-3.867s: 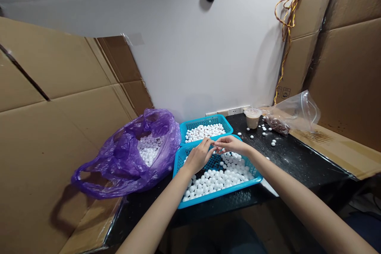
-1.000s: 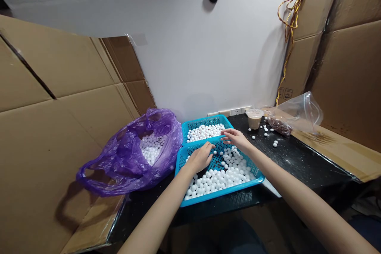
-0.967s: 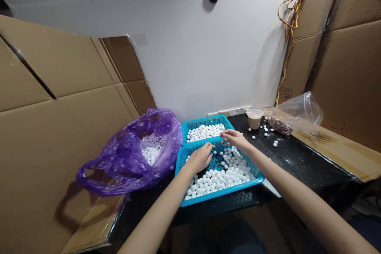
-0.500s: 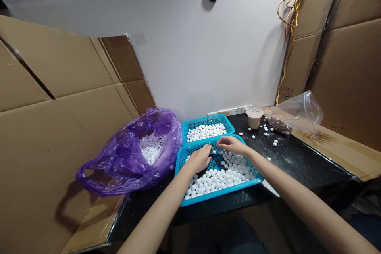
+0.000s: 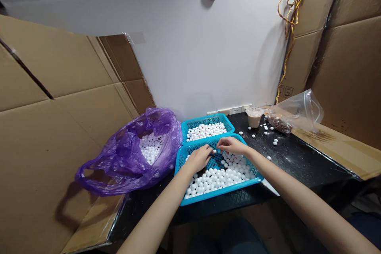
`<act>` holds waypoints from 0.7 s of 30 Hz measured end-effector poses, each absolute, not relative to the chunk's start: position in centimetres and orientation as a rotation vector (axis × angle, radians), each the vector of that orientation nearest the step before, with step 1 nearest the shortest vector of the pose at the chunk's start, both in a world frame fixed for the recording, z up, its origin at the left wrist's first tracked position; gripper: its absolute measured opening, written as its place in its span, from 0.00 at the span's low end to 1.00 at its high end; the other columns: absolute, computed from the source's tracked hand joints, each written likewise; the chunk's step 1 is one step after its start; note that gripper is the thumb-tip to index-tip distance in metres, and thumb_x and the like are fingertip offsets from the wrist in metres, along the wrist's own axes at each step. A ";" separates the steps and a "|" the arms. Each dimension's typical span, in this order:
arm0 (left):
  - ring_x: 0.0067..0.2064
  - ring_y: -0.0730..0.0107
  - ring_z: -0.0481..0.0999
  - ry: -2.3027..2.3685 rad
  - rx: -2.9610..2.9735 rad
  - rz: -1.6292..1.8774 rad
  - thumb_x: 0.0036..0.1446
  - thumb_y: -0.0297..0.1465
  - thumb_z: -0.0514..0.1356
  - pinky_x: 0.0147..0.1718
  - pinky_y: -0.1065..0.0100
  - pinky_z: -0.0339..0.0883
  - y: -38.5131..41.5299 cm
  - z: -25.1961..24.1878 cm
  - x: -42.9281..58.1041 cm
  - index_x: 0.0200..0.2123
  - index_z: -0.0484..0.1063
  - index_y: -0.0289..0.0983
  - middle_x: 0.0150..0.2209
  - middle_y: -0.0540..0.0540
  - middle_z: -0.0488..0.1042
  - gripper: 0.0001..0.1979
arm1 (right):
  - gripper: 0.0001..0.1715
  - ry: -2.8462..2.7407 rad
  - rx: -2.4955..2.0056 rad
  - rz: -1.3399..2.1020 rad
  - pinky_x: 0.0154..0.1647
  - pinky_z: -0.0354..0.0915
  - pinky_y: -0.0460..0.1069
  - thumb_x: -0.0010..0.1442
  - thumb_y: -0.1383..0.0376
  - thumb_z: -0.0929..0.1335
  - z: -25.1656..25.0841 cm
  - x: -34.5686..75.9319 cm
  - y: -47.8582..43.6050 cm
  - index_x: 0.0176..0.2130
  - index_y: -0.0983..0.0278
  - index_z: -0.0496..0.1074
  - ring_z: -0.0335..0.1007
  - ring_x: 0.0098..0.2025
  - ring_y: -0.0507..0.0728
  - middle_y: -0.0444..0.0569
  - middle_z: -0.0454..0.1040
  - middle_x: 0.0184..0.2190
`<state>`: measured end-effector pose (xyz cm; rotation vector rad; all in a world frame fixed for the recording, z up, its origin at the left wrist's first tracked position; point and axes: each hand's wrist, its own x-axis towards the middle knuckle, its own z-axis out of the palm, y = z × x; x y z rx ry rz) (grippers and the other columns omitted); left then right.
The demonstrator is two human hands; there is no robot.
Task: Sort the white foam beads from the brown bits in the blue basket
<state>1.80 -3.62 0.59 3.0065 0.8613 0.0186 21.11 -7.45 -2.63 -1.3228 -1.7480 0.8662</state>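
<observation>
My left hand [image 5: 199,158] and my right hand [image 5: 232,145] meet over the near blue basket [image 5: 218,195], which holds several white foam balls [image 5: 217,177]. The fingertips of both hands pinch together around a small white ball [image 5: 214,151] between them. A second blue basket [image 5: 206,119] with white balls stands just behind. To the left lies a purple plastic bag [image 5: 125,158], open and full of white balls.
On the black table [image 5: 297,162], loose white balls are scattered at the right. A plastic cup [image 5: 254,117] and a clear bag [image 5: 294,115] with dark contents stand at the back right. Cardboard sheets [image 5: 53,119] line both sides. A cord [image 5: 290,16] hangs on the wall.
A second ago my right hand was stretched out over the far basket's rim; it has drawn back and closed toward my left hand, fingertips now meeting over the near basket.
</observation>
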 end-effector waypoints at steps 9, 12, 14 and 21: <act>0.42 0.62 0.70 0.833 3.031 0.051 0.54 0.23 0.51 0.36 0.67 0.64 -3.7 0.6 1.7 0.39 0.65 0.37 0.40 0.44 0.68 0.09 | 0.08 -1.772 -1.325 0.852 0.22 0.61 0.45 0.56 0.64 0.64 -2.4 21.1 -7.6 0.32 0.66 0.71 0.62 0.19 0.49 0.46 0.73 0.23; 0.42 0.63 0.70 0.813 3.037 0.052 0.54 0.23 0.51 0.36 0.67 0.64 -3.8 0.6 1.7 0.43 0.65 0.38 0.43 0.44 0.67 0.13 | 0.09 -1.781 -1.322 0.854 0.22 0.61 0.45 0.56 0.63 0.64 -2.3 21.1 -7.7 0.32 0.66 0.71 0.63 0.19 0.50 0.46 0.73 0.23; 0.41 0.63 0.70 0.801 3.038 0.046 0.55 0.24 0.51 0.35 0.68 0.64 -3.8 0.5 1.7 0.43 0.66 0.39 0.43 0.44 0.67 0.12 | 0.09 -1.785 -1.321 0.851 0.22 0.61 0.45 0.56 0.62 0.64 -2.4 21.1 -7.7 0.32 0.66 0.71 0.63 0.19 0.50 0.46 0.73 0.23; 0.38 0.66 0.71 0.790 3.033 0.045 0.58 0.29 0.53 0.32 0.70 0.63 -3.5 0.3 1.8 0.38 0.67 0.39 0.40 0.46 0.68 0.05 | 0.08 -1.810 -1.338 0.821 0.23 0.61 0.45 0.56 0.65 0.63 -2.4 21.1 -7.7 0.32 0.66 0.71 0.63 0.19 0.50 0.46 0.73 0.23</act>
